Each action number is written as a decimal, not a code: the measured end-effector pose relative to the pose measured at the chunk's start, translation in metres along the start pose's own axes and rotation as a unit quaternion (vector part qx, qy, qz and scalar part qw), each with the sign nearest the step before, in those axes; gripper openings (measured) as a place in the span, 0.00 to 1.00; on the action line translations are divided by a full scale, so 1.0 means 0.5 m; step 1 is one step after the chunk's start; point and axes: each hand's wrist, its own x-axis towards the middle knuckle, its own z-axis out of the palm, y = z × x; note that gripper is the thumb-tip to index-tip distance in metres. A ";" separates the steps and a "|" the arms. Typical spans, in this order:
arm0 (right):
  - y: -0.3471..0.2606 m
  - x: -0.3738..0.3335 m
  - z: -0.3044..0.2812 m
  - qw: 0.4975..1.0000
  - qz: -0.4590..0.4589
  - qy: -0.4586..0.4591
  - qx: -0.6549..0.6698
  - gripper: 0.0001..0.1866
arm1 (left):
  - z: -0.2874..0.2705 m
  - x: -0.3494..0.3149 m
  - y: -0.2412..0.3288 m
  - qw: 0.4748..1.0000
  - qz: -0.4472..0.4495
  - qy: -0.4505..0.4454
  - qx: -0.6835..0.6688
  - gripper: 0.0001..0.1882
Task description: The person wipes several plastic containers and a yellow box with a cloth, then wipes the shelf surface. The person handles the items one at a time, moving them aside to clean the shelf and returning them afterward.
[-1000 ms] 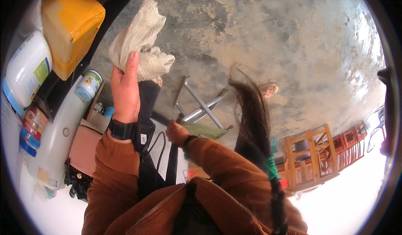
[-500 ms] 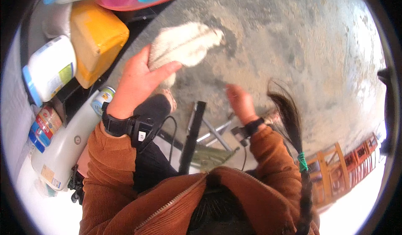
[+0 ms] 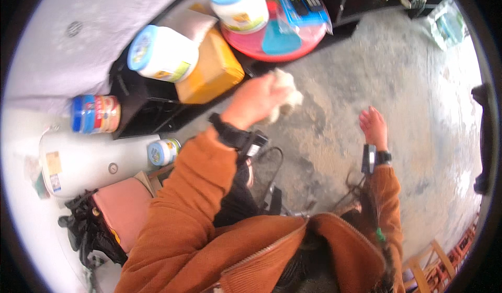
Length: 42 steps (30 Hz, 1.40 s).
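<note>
A crumpled cream-white cloth [image 3: 288, 95] is bunched in my left hand [image 3: 256, 98], whose fingers close round it. It is held up in front of the black shelf edge, near the yellow-taped box [image 3: 212, 71]. Some of the cloth is hidden behind the fingers. My right hand [image 3: 374, 127] is out to the right above the concrete floor, with nothing visible in it and its fingers loosely bent and apart from any object. Each wrist wears a black band with a small device.
Along the left and far side is a black shelf unit [image 3: 144, 102] with white blue-lidded tubs [image 3: 163, 54] and a pink round tray [image 3: 293, 52] on it. A red-and-blue jar [image 3: 95, 114], a pink bag [image 3: 125, 209] and a white tank [image 3: 130, 157] are lower left. Wooden chairs [image 3: 431, 267] are at lower right.
My view has turned toward the shelf. The cloth, earlier spread out from my left hand, is now bunched up in it. My right hand has moved outward to the right.
</note>
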 end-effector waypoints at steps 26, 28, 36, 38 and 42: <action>-0.152 -0.353 0.225 0.963 -0.156 -0.215 0.047 0.24 | 0.066 -0.138 0.079 0.970 0.193 0.105 -0.107 0.19; -0.201 -0.332 0.197 0.942 -0.150 -0.265 0.143 0.24 | 0.020 -0.128 0.060 0.953 0.204 0.193 -0.110 0.18; -0.188 -0.135 0.058 0.990 -0.111 -0.070 0.049 0.28 | -0.236 -0.125 -0.112 0.754 0.065 0.616 -0.219 0.31; -0.183 -0.097 0.044 0.985 -0.116 -0.081 0.094 0.30 | -0.275 -0.124 -0.157 0.732 0.044 0.640 -0.229 0.41; -0.187 -0.091 0.053 0.826 -0.241 0.095 -0.500 0.31 | -0.329 -0.094 -0.216 0.760 -0.138 0.622 -0.130 0.62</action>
